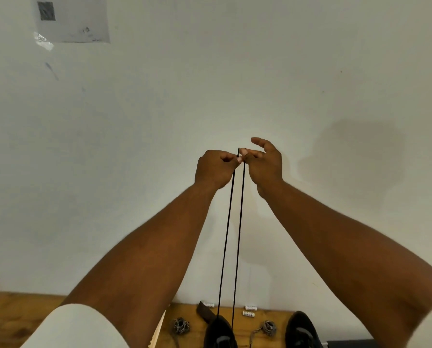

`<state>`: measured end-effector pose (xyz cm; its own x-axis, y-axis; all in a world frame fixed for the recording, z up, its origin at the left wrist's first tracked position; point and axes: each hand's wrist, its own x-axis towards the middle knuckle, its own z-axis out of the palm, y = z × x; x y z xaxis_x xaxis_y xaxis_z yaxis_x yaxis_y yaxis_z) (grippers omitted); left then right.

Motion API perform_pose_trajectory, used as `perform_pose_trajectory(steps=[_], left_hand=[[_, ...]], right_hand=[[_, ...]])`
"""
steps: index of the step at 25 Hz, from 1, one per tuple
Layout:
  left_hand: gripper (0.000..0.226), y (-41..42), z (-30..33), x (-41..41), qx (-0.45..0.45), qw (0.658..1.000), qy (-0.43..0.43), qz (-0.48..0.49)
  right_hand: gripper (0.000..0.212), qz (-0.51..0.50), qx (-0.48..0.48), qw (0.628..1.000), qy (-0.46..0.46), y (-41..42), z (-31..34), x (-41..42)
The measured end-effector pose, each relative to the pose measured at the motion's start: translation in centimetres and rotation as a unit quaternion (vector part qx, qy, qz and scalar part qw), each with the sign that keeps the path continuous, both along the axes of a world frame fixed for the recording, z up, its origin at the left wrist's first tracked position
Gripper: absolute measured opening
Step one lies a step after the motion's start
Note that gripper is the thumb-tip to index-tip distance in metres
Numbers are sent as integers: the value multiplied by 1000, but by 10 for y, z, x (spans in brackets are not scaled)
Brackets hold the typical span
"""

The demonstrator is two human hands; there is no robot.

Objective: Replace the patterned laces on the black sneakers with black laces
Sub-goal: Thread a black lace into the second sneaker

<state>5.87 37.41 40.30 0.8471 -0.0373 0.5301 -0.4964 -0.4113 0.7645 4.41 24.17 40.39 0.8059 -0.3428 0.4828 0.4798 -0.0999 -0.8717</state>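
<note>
Both arms are raised in front of the wall. My left hand [216, 168] pinches one end of a thin black lace [227, 229]; my right hand [262, 162] pinches the other end beside it, its index finger lifted. The two strands hang taut and nearly parallel down to a black sneaker [220, 332] at the bottom edge. A second black sneaker [301, 330] stands to its right. Two coiled black-and-white patterned laces lie on the wooden table, one [181, 325] left of the first sneaker and one [269, 328] between the sneakers.
The wooden table [14, 312] runs along the bottom edge against a white wall [235, 71]. Small white items [250, 311] and a dark brown object [205, 311] lie near the wall behind the sneakers. A taped paper sheet [72, 18] hangs at upper left.
</note>
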Motion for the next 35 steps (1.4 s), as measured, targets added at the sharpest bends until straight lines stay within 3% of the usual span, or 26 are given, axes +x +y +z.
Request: perform_pose_trajectory(steps=[3, 5, 8, 10, 12, 14, 16, 18, 20, 23, 27, 32, 35], left_hand=[[18, 11, -16, -3, -4, 999, -13, 35], [19, 35, -62, -6, -5, 998, 1, 70], [22, 74, -175, -19, -22, 988, 116, 102], [27, 95, -264, -32, -39, 962, 229, 142], [49, 103, -342, -53, -43, 915, 331, 226], [76, 96, -398, -74, -7, 882, 375, 284], [58, 73, -433, -92, 17, 919, 342, 195], [28, 46, -463, -104, 56, 939, 336, 54], [22, 31, -486, -109, 74, 934, 348, -23], [48, 30, -512, -106, 97, 937, 334, -19], [86, 32, -520, -109, 221, 923, 314, -24], [88, 29, -509, -119, 301, 885, 347, -72], [89, 19, -501, -135, 345, 866, 358, -60]], right_hand=[[12, 27, -30, 999, -13, -11, -21, -4], [12, 26, -140, 990, -4, -23, -67, -8], [21, 65, -293, 949, 100, -44, -183, -22], [17, 84, -372, 903, 200, -52, -277, -41], [9, 100, -387, 864, 306, -50, -358, -65], [9, 115, -354, 846, 381, -41, -416, -80], [16, 124, -322, 847, 403, -31, -452, -85], [21, 103, -311, 860, 392, -23, -478, -80], [18, 78, -271, 880, 381, -15, -493, -72], [21, 112, -271, 891, 346, -7, -503, -56], [13, 102, -344, 877, 321, -5, -510, -53], [13, 66, -311, 866, 385, -4, -512, -81], [16, 49, -284, 894, 343, -3, -513, -105]])
